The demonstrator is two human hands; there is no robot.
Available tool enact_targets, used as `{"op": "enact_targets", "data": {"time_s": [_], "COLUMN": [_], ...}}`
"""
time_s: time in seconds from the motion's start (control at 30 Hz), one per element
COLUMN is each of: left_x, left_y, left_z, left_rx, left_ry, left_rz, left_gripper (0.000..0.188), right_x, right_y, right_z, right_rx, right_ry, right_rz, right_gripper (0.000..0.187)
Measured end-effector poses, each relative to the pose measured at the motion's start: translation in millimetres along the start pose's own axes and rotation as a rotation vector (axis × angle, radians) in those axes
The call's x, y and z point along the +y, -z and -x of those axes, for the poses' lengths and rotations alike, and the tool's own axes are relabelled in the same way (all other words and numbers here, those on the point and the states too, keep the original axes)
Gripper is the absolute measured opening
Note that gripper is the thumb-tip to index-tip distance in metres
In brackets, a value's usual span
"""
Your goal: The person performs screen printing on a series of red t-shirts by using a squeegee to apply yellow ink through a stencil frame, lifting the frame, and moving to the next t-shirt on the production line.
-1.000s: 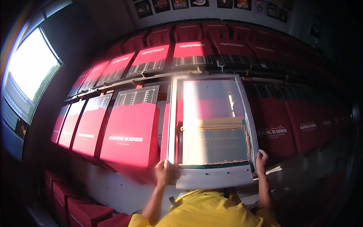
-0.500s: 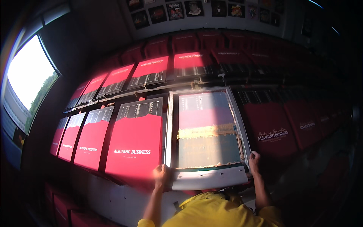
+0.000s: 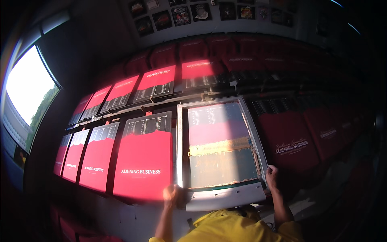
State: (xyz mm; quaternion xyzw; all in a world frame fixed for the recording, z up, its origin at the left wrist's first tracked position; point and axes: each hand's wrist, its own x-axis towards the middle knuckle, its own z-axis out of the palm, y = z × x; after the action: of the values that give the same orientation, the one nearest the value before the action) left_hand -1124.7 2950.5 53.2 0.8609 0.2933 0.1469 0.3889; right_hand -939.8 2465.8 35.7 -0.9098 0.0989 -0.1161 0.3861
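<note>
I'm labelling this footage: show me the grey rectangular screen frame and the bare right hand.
Grey rectangular screen frame [image 3: 179, 145]: head view, left rail.
Bare right hand [image 3: 272, 174]: head view, middle of the hand.

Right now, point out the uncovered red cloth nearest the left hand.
The sunlit cloth immediately left of the frame: its lower right corner is beside the left hand; other uncovered ones lie farther away.

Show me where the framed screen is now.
In the head view, the framed screen is just right of centre, its lower end between the left hand and right hand, beside sunlit red cloth on its left.
</note>
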Motion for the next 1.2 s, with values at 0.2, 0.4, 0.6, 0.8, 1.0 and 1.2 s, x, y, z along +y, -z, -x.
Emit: {"op": "enact_targets", "data": {"time_s": [0.2,0.4,0.6,0.8,1.0,1.2], "left_x": [-67.0,39.5,118.8,128.8,92.8,114.8], "left_y": [-13.7,12.1,64.5,27.6,-46.5,-47.5], "left_z": [-6.3,-5.4,54.7,105.1,131.3,133.4], "left_rx": [-0.088,-0.087,-0.358,-1.173,-1.17,-1.148], "left_ry": [-0.145,-0.033,-0.008,0.07,0.107,0.335], "left_rz": [-0.169,-0.227,0.192,0.242,0.404,0.661], "left_gripper": [0.049,0.018,0.031,0.045,0.049,0.043], "right_x": [-20.4,-8.8,-111.9,-141.8,-156.0,-181.2], "right_y": [1.3,7.2,47.8,48.7,14.7,19.9], "right_z": [-0.9,2.4,57.9,118.0,110.6,81.3], "right_rx": [-0.046,0.003,-0.289,-0.773,-0.457,-0.486], "right_ry": [0.062,0.102,0.65,1.068,1.06,1.046], "right_rz": [0.088,0.107,0.097,0.339,0.407,0.339], "right_gripper": [0.021,0.023,0.042,0.059,0.035,0.036]}}
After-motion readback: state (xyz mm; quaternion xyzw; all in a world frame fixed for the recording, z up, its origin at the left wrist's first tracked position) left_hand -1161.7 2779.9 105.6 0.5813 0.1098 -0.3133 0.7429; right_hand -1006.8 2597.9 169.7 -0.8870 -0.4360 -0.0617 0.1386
